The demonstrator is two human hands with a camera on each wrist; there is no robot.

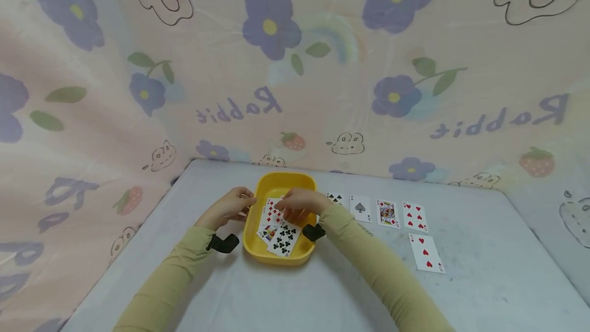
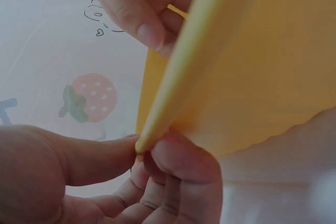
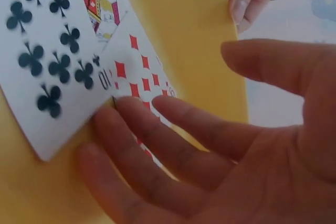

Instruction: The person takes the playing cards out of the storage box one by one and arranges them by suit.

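A yellow plastic tray (image 1: 279,260) holds several playing cards. At its left edge my left hand (image 1: 229,207) pinches the rim (image 2: 163,103) between thumb and fingers. My right hand (image 1: 303,203) is inside the tray above the cards, its fingers (image 3: 189,114) loosely extended with no card gripped. The fingertips are at the edge of the ten of clubs (image 3: 44,61) and over a diamonds card (image 3: 134,66); whether they touch is unclear. Partly covered beneath lies a jack of spades (image 3: 102,3).
Right of the tray a row of face-up cards lies on the white table: a clubs card (image 1: 335,198) partly hidden by my right arm, an ace of spades (image 1: 359,209), a face card (image 1: 388,213) and a six of hearts (image 1: 415,217). Below sits a three of hearts (image 1: 426,253). Patterned cloth (image 1: 322,81) hangs behind.
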